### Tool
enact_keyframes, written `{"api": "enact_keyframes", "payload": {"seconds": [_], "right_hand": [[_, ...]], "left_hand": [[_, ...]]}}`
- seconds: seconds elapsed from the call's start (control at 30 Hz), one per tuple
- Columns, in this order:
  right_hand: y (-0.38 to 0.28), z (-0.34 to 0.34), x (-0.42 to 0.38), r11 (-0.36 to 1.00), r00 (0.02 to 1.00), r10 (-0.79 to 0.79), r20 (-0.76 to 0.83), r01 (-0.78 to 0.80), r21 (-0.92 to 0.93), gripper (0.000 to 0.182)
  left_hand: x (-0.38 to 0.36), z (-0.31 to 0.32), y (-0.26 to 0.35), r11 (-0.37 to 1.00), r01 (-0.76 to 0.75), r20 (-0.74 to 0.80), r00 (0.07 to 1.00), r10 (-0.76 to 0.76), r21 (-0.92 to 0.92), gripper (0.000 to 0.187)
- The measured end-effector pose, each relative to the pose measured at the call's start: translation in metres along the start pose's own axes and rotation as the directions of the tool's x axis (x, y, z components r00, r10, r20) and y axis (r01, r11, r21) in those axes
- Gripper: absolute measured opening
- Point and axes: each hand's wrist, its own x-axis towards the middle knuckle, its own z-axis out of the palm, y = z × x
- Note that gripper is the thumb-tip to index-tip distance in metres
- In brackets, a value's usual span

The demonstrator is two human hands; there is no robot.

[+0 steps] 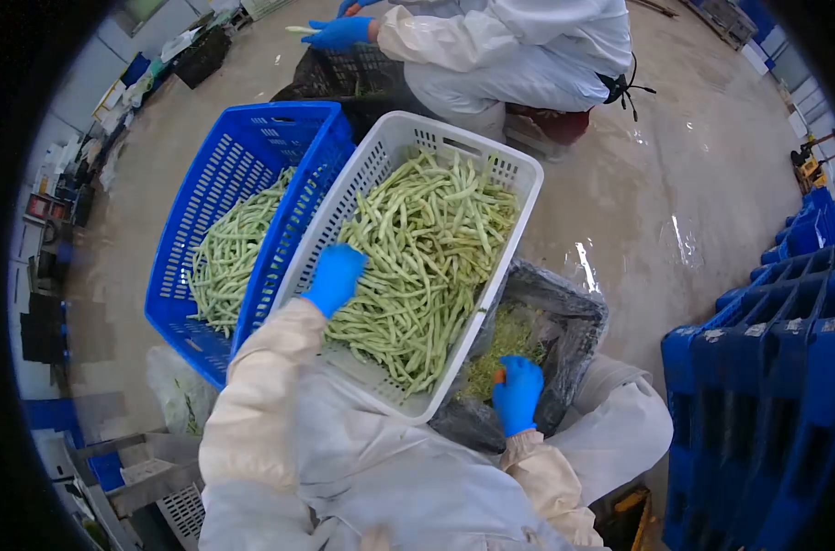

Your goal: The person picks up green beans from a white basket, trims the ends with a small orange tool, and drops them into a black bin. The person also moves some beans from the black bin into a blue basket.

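Observation:
A white perforated crate point(293, 266) full of green beans point(427, 248) stands tilted before me. My left hand point(337, 278), in a blue glove, rests at the left side of these beans; its fingertips are hidden, so its grip is unclear. My right hand point(519, 393), also blue-gloved, is closed over a black-lined container point(578, 317) holding green trimmings point(502, 347). Something small and orange-brown shows at its fingertips, too small to name. Left of the white crate is a blue crate point(183, 207) with more green beans point(238, 253).
A co-worker in white point(528, 55) sits ahead, a blue-gloved hand point(339, 35) holding a pale green bean over a dark crate point(344, 78). Blue pallets point(757, 395) are stacked at right. A clear plastic bag point(179, 390) lies at left on the wet floor point(656, 184).

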Motion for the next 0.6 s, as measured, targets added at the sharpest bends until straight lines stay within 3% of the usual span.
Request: {"api": "enact_keyframes", "payload": {"seconds": [0.03, 0.07, 0.13, 0.27, 0.33, 0.4, 0.5, 0.53, 0.6], "right_hand": [[-0.001, 0.002, 0.001, 0.996, 0.996, -0.076, -0.050, 0.079, 0.047, 0.024], [-0.002, 0.002, 0.002, 0.997, 0.996, -0.073, -0.051, 0.075, 0.033, 0.024], [-0.005, 0.003, 0.004, 0.984, 0.999, -0.031, 0.035, 0.024, 0.177, 0.026], [-0.008, 0.004, 0.003, 0.968, 0.998, -0.024, 0.059, 0.009, 0.249, 0.023], [-0.010, 0.003, 0.004, 0.966, 0.999, -0.013, 0.043, 0.001, 0.260, 0.023], [-0.015, 0.000, 0.003, 0.958, 1.000, -0.013, 0.028, 0.005, 0.288, 0.022], [-0.018, 0.000, -0.001, 0.940, 0.998, -0.059, 0.006, 0.054, 0.337, 0.021], [-0.019, -0.002, -0.003, 0.937, 0.998, -0.060, 0.006, 0.054, 0.346, 0.021], [-0.023, -0.005, -0.003, 0.912, 0.999, -0.046, -0.024, 0.052, 0.406, 0.020]], "left_hand": [[0.010, 0.016, 0.019, 0.956, -0.166, 0.162, 0.978, 0.129, 0.242, 0.020], [0.014, 0.042, 0.022, 0.958, -0.169, 0.156, 0.978, 0.136, 0.230, 0.020], [0.028, 0.101, 0.026, 0.928, -0.239, -0.104, 0.955, 0.278, 0.286, 0.021], [0.043, 0.132, 0.037, 0.918, -0.134, -0.007, 0.989, 0.147, 0.373, 0.017], [0.045, 0.126, 0.040, 0.935, -0.153, 0.224, 0.971, 0.082, 0.321, 0.019], [0.046, 0.107, 0.043, 0.941, -0.173, 0.220, 0.969, 0.110, 0.289, 0.015], [0.043, 0.065, 0.042, 0.984, -0.140, -0.016, 0.990, 0.143, 0.113, 0.005], [0.040, 0.049, 0.045, 0.983, -0.140, -0.012, 0.990, 0.142, 0.121, 0.005], [0.035, 0.006, 0.060, 0.931, 0.127, -0.248, 0.943, -0.220, -0.342, 0.022]]}}
